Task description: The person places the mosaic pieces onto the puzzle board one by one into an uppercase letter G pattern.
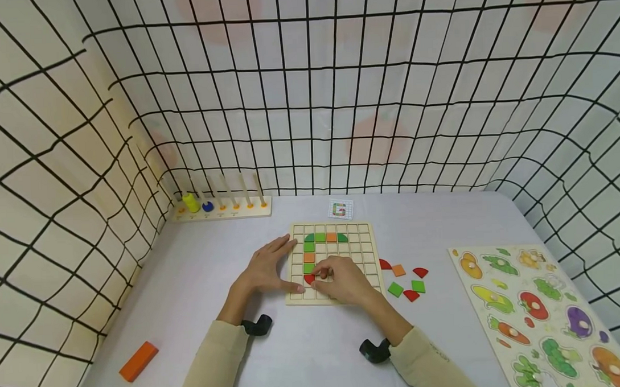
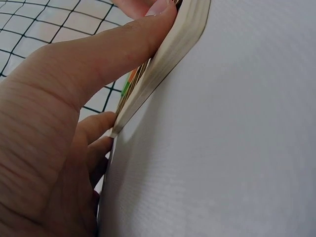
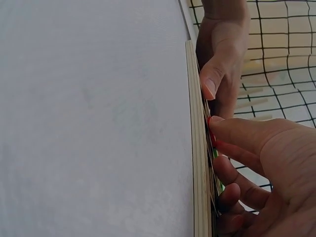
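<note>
The grid board (image 1: 356,247) lies flat on the surface (image 1: 315,347), in front of the person, and the work on it looks roughly half done. A row of four tiles fills cells near the far side: a dark green rounded corner (image 1: 309,238), a green square (image 1: 320,237), an orange square (image 1: 331,237) and another dark green corner (image 1: 342,238). From the row's left end a column runs toward the person: green, orange, green. At its foot is a red quarter-round (image 1: 309,279), pinched between the thumb and fingers of the right hand (image 1: 344,279); whether it is fully seated I cannot tell. The left hand (image 1: 265,269) has its fingers spread along the board's left edge, touching rather than gripping.

Probably left to place are six loose tiles right of the board: three red quarter-rounds (image 1: 420,272), two green squares (image 1: 418,286) and one orange square (image 1: 398,270). Just beyond the board lies a card (image 1: 340,209) with a coloured, G-like figure.

Farther out, a peg stand (image 1: 228,213) carries a yellow-green piece (image 1: 190,202) and a blue one (image 1: 207,206). The puzzle board (image 1: 491,329) at right holds vegetable pieces (image 1: 533,305). An orange block (image 1: 138,361) lies at left.
</note>
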Tool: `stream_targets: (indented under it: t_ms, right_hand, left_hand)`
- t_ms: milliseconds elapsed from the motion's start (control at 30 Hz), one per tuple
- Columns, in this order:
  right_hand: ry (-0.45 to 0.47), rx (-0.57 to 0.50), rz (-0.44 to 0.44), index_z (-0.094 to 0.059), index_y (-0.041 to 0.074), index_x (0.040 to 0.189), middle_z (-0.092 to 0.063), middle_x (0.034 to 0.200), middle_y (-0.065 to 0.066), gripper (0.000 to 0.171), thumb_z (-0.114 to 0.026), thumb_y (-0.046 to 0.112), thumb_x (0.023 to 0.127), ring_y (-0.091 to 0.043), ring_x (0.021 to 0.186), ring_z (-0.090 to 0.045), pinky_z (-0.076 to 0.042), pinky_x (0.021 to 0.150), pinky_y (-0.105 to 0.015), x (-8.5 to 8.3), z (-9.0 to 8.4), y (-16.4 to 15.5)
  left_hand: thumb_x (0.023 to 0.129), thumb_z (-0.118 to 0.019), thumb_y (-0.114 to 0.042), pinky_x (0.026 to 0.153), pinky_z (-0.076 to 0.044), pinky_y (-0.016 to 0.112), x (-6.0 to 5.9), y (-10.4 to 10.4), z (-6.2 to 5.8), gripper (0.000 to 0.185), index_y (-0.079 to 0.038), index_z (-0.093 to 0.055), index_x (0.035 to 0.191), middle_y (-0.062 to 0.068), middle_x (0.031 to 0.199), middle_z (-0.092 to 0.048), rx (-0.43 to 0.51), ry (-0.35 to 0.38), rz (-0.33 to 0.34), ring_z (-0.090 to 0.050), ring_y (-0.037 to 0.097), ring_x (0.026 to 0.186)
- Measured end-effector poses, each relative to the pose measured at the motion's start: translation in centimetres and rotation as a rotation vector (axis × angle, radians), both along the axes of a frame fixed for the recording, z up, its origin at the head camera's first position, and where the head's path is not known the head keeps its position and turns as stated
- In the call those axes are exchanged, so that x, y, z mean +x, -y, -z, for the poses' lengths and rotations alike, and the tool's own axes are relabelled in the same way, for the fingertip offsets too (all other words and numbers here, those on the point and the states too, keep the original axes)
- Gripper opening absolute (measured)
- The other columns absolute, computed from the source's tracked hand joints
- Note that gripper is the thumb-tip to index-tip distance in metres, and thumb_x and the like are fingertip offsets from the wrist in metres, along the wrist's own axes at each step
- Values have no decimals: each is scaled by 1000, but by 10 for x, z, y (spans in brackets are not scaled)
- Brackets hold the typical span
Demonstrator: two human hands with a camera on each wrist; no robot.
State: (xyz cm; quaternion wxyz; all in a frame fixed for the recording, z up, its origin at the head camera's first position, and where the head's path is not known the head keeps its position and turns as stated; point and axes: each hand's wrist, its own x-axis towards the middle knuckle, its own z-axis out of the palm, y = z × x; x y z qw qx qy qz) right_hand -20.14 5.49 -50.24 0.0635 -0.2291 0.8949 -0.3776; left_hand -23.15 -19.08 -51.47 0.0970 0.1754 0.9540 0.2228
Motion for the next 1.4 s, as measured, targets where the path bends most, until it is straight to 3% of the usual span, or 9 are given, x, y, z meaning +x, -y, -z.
stream_targets:
  t_ms: [400, 733, 1100, 1400]
  right_hand:
    - [72, -72, 9, -79, 19, 104, -65, 84, 9, 14, -80, 22, 91, -12, 73, -55, -47, 64, -24, -2, 0, -11]
    - [93, -101, 78, -79, 15, 107, -66, 85, 5, 18, -80, 22, 91, -12, 64, -52, -42, 54, -22, -4, -8, -49]
    - [45, -63, 179, -77, 10, 110, -64, 84, 1, 25, -81, 24, 90, -13, 68, -49, -40, 58, -23, -3, -16, -109]
    - [62, 31, 254, -77, 13, 111, -63, 83, 3, 27, -82, 26, 88, -16, 76, -54, -44, 60, -22, 7, -8, -146]
  left_hand:
    - [65, -85, -71, 126, -22, 61, 0, 0, -2, 122, -25, -29, 164, 1, 174, -20, 9, 7, 3, -18, 30, 160]
    - [62, -88, -69, 126, -21, 60, 0, 1, -2, 126, -26, -29, 164, 0, 174, -18, 14, 9, -7, -16, 28, 161]
    - [61, -89, -68, 127, -19, 58, -1, 0, -3, 127, -26, -28, 165, -1, 174, -18, 20, 32, 3, -14, 27, 161]
    - [63, -90, -64, 127, -19, 59, 0, 0, -7, 127, -24, -27, 165, 0, 174, -17, 8, 48, 12, -14, 28, 161]
